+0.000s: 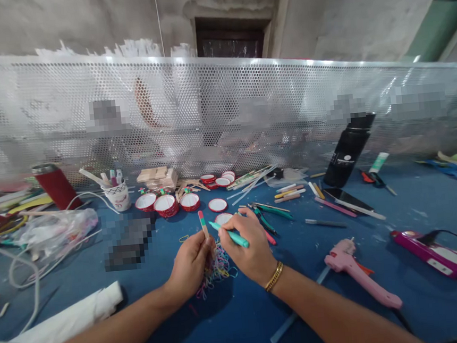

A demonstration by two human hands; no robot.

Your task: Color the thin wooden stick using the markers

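Observation:
My left hand (pixel 191 265) grips a wooden craft stick (pixel 203 223) with red and green painted bands, held upright. My right hand (pixel 249 247) holds a teal marker pen (pixel 230 234), its tip pointing left toward the stick. A gold bracelet (pixel 274 277) circles my right wrist. Between and under both hands lies a pile of thin colourful rubber bands (pixel 218 268) on the blue table (pixel 241 320).
Red-rimmed round lids (pixel 166 203) sit behind the hands. A pink glue gun (pixel 352 267) lies right, green pliers (pixel 270 213) and coloured sticks beyond. Black bottle (pixel 349 150), red tumbler (pixel 56 185), cup of sticks (pixel 117 194), white roll (pixel 66 324). Perforated metal screen (pixel 223 113) at back.

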